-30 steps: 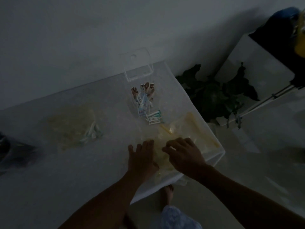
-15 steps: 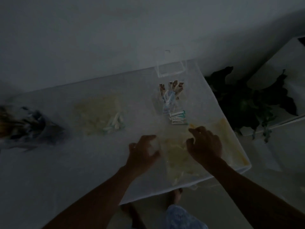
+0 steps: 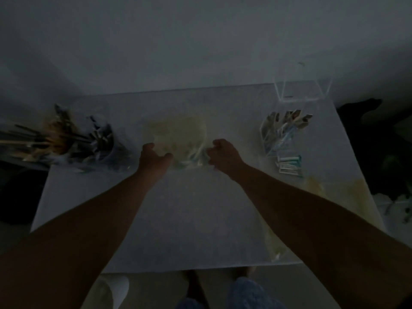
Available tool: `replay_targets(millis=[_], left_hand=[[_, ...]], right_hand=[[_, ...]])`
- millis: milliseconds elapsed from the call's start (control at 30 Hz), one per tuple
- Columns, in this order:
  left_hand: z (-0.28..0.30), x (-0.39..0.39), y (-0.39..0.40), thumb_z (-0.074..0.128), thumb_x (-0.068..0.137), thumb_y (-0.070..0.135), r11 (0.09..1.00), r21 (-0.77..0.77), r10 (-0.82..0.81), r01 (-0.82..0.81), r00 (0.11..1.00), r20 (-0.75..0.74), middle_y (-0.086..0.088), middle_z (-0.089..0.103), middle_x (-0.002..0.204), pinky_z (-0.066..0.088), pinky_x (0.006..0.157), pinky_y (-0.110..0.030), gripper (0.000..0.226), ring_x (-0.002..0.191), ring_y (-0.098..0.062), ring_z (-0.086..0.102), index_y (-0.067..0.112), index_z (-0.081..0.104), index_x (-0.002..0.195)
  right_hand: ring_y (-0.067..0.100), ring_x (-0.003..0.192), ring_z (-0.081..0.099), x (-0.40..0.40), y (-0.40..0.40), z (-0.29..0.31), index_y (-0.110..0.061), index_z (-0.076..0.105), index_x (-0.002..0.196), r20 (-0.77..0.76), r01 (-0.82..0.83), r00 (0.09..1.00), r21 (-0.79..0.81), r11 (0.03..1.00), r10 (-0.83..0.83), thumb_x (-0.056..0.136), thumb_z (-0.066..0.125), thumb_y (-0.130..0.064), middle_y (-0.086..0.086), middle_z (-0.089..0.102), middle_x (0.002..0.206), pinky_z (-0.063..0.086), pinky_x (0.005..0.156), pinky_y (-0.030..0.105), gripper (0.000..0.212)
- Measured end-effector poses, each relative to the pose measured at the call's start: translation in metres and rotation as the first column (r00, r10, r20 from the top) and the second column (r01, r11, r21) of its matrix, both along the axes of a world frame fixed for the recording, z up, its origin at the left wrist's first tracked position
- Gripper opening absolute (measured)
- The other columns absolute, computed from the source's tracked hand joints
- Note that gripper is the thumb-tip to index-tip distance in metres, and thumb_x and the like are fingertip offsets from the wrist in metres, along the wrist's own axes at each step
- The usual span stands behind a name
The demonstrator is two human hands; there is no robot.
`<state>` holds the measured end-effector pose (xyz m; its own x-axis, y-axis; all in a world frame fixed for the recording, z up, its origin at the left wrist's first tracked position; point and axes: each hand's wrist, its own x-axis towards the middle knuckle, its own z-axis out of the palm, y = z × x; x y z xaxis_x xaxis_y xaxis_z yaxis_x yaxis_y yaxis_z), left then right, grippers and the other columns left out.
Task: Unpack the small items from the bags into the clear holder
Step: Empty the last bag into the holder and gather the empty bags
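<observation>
Hands reach across a dim white worktop (image 3: 191, 219) toward a yellowish translucent bag (image 3: 178, 134) lying at its middle, small white-and-teal items (image 3: 191, 161) showing at the bag's near edge. The left hand (image 3: 153, 159) comes in at the bag's left corner with its thumb spread from the fingers, its grip released; the right hand (image 3: 225, 156) has its fingers curled at the bag's right edge, though whether that grip has caught the plastic cannot be told in the gloom. The clear holder (image 3: 283, 132) stands well apart to the right, already carrying upright packets, with more teal-ended pieces (image 3: 289, 166) lying beside it. Judged from here, thin plastic could slip or tear when pulled, scattering pieces over the worktop's edge. No brand or writing is legible.
</observation>
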<state>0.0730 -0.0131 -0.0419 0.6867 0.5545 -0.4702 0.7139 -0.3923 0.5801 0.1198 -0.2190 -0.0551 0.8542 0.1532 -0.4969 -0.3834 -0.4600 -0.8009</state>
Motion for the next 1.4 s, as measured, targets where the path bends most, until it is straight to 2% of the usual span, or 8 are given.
replay_targets(millis=[200, 300, 367, 600, 767, 900, 1067, 1400], left_hand=[[-0.016, 0.0, 0.011, 0.072, 0.07, 0.055, 0.956, -0.253, 0.146, -0.146, 0.989, -0.019, -0.026, 0.061, 0.135, 0.057, 0.078, -0.051, 0.106, 0.109, -0.043, 0.067, -0.003, 0.037, 0.151], [-0.011, -0.01, 0.007, 0.076, 0.079, 0.053, 0.828, -0.494, 0.297, -0.265, 0.955, -0.013, -0.014, 0.052, 0.063, 0.034, 0.049, -0.035, 0.055, 0.045, -0.025, 0.05, 0.0, 0.068, 0.091], [-0.008, -0.016, 0.004, 0.074, 0.088, 0.05, 0.745, -0.595, 0.347, -0.301, 0.937, -0.04, -0.001, 0.039, 0.052, 0.024, 0.051, -0.028, 0.043, 0.036, -0.013, 0.033, 0.016, 0.055, 0.069], [0.021, -0.06, -0.022, 0.081, 0.084, 0.029, 0.948, -0.279, -0.046, 0.154, 0.932, 0.36, 0.011, 0.068, 0.054, 0.044, 0.049, -0.018, 0.014, 0.048, -0.001, 0.057, 0.018, 0.074, 0.081], [0.022, -0.111, -0.074, 0.073, 0.084, 0.048, 0.965, -0.018, -0.236, 0.261, 0.896, 0.376, 0.001, 0.074, 0.095, 0.06, 0.075, -0.032, 0.044, 0.084, -0.015, 0.071, 0.016, 0.071, 0.115], [0.029, -0.128, -0.111, 0.059, 0.095, 0.052, 0.869, 0.194, -0.493, 0.455, 0.829, 0.264, 0.008, 0.066, 0.083, 0.062, 0.067, -0.036, 0.037, 0.071, -0.01, 0.067, 0.022, 0.061, 0.115], [0.049, -0.12, -0.104, 0.073, 0.082, 0.054, 0.607, 0.088, -0.795, 0.79, 0.606, 0.038, 0.018, 0.059, 0.097, 0.056, 0.066, -0.026, 0.05, 0.079, -0.003, 0.06, 0.036, 0.049, 0.122], [0.092, -0.076, -0.106, 0.094, 0.067, 0.039, 0.823, -0.059, -0.468, 0.565, 0.733, 0.493, 0.02, 0.064, 0.114, 0.058, 0.081, -0.014, 0.077, 0.095, 0.008, 0.066, 0.023, 0.053, 0.13]], right_hand=[[0.025, 0.077, 0.066, -0.01, 0.036, -0.025, -0.018, 0.051, 0.126, -0.141, 0.189, 0.974, 0.088, 0.978, -0.176, 0.076, 0.072, -0.052, 0.011, 0.065, 0.106, 0.047, 0.056, 0.029, 0.065], [0.025, 0.076, 0.062, -0.021, 0.024, -0.03, -0.014, 0.064, 0.104, -0.044, 0.115, 0.993, 0.062, 0.991, -0.113, 0.087, 0.066, -0.037, 0.014, 0.068, 0.093, 0.046, 0.059, 0.033, 0.028], [0.022, 0.071, 0.06, -0.023, 0.011, -0.023, -0.015, 0.064, 0.097, 0.009, 0.089, 0.996, 0.074, 0.993, -0.09, 0.092, 0.063, -0.027, 0.01, 0.066, 0.083, 0.045, 0.059, 0.034, 0.013], [0.019, 0.087, 0.068, 0.003, -0.03, 0.014, -0.021, 0.071, 0.109, 0.21, -0.109, 0.969, -0.098, 0.989, 0.127, 0.09, 0.067, -0.029, -0.002, 0.072, 0.101, 0.056, 0.081, 0.04, 0.02], [0.021, 0.088, 0.063, -0.026, -0.033, 0.046, -0.019, 0.056, 0.107, 0.302, 0.186, 0.946, -0.191, 0.964, -0.122, 0.095, 0.056, -0.043, 0.0, 0.064, 0.099, 0.051, 0.078, 0.035, 0.027], [0.019, 0.069, 0.068, -0.077, -0.042, 0.063, -0.024, 0.058, 0.087, 0.262, 0.133, 0.956, 0.014, 0.991, -0.132, 0.092, 0.041, -0.069, -0.002, 0.068, 0.079, 0.058, 0.063, 0.041, 0.049], [0.003, 0.067, 0.063, -0.089, -0.057, 0.069, -0.028, 0.063, 0.09, 0.306, 0.082, 0.949, -0.004, 0.997, -0.077, 0.101, 0.05, -0.038, -0.008, 0.069, 0.079, 0.048, 0.06, 0.024, 0.02], [0.006, 0.072, 0.061, -0.079, -0.063, 0.09, -0.02, 0.074, 0.112, 0.55, -0.101, 0.812, -0.194, 0.976, 0.194, 0.099, 0.058, -0.027, -0.005, 0.07, 0.089, 0.043, 0.064, 0.016, 0.022]])
